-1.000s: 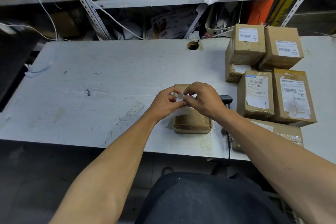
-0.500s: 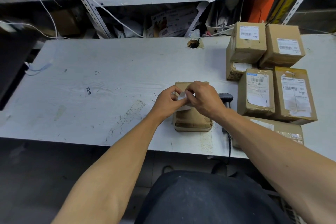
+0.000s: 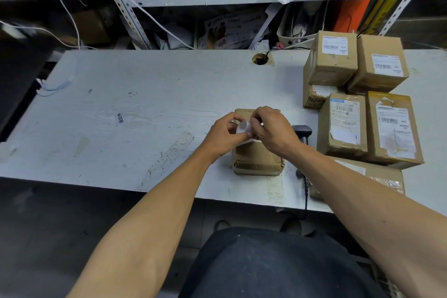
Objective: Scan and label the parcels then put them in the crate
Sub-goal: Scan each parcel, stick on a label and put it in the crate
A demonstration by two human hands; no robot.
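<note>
Your left hand and right hand meet over the small brown parcel, both pinching a white label whose edge curls up between your fingertips. The parcel lies flat on the worktop, near its front edge. Just right of the parcel lies a black scanner, and beyond that the stacked labelled parcels.

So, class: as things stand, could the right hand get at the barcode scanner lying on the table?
Probably yes: the scanner lies uncovered just beside the right hand, though that hand is pinching the label.
</note>
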